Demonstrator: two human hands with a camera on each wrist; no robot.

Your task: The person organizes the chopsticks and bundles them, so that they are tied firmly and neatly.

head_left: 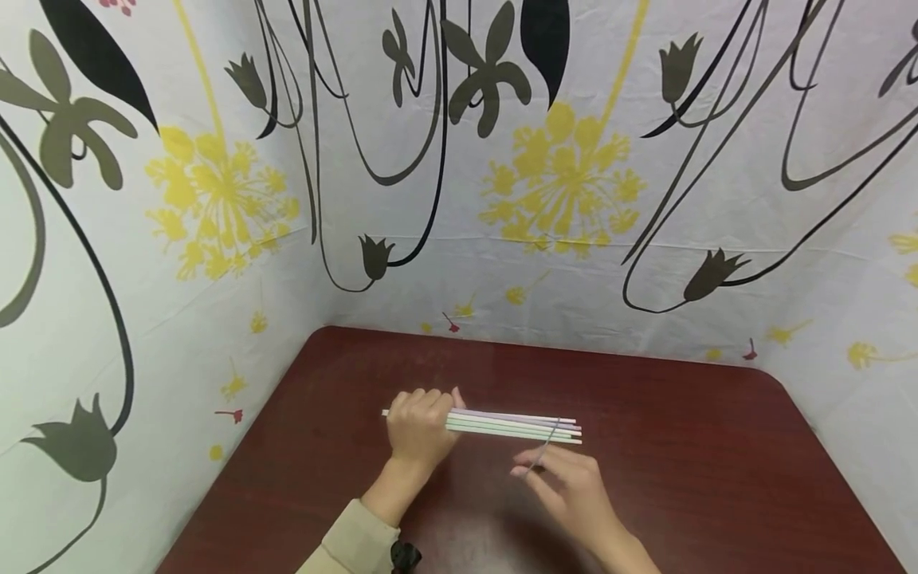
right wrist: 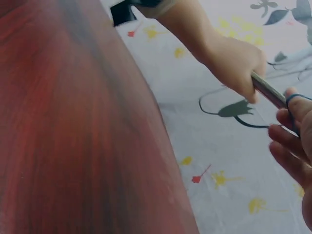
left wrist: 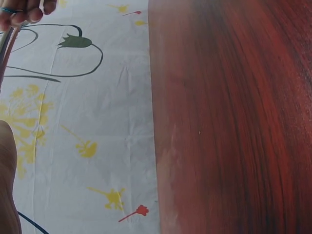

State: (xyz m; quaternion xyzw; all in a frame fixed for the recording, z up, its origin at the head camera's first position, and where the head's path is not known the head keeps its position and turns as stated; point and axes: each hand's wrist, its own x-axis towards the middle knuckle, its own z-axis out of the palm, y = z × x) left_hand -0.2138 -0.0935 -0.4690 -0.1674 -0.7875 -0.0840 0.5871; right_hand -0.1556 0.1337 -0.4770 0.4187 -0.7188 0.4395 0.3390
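A bundle of slim, straw-like sticks in white, pale green and lilac lies level above the table. My left hand grips it near its left end, with a short tip poking out past the fist. At the right end, my right hand pinches a thin band, which crosses the sticks at a slant. The right wrist view shows this band as blue, looped at the fingers beside the sticks. In the left wrist view, only the fingertips of the right hand appear at the top corner.
A dark reddish-brown table with rounded corners spreads beneath both hands. White cloth printed with flowers and stems hangs behind it and along its sides. There is a black object at the left wrist, below a beige sleeve.
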